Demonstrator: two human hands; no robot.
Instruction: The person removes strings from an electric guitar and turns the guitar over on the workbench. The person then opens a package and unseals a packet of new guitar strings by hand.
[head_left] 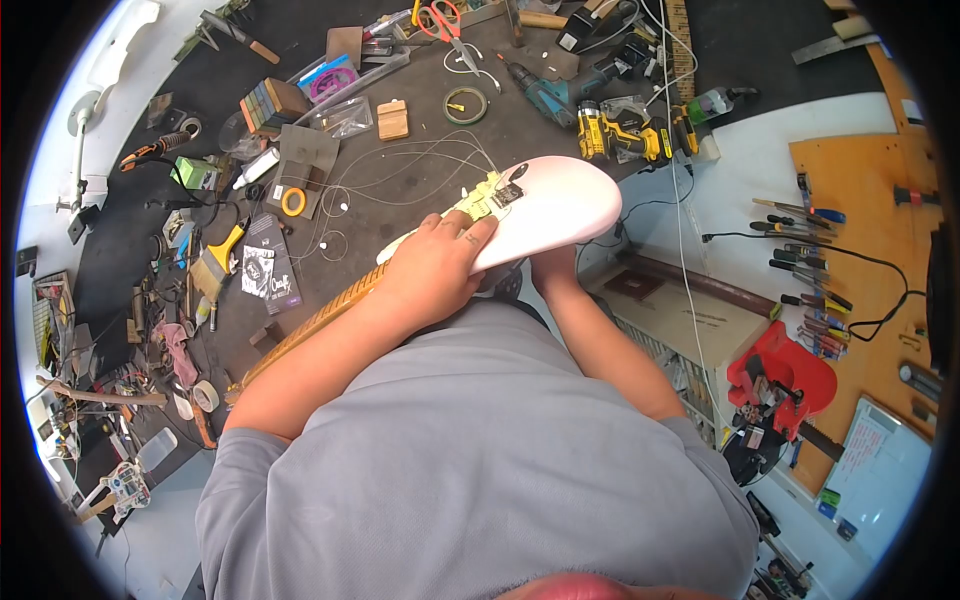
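Observation:
A pale pink electric guitar (575, 195) is tilted on its edge against the bench, its fretted neck (325, 322) running down to the left under my left forearm. My left hand (440, 258) grips the body from above, fingers bent over it beside the yellowish tape (478, 200) and the dark bridge hardware (508, 194). Loose, thin strings (385, 165) curl away from the bridge over the bench. Below the body's rounded end is my right hand (553, 268); the guitar hides its fingers.
Scissors (443, 22), a tape roll (465, 105), a wooden block (393, 120) and a yellow drill (620, 135) lie on the dark bench (400, 200). A brush (215, 265) and many small tools crowd the left. Screwdrivers (800, 255) hang on a wooden board at right.

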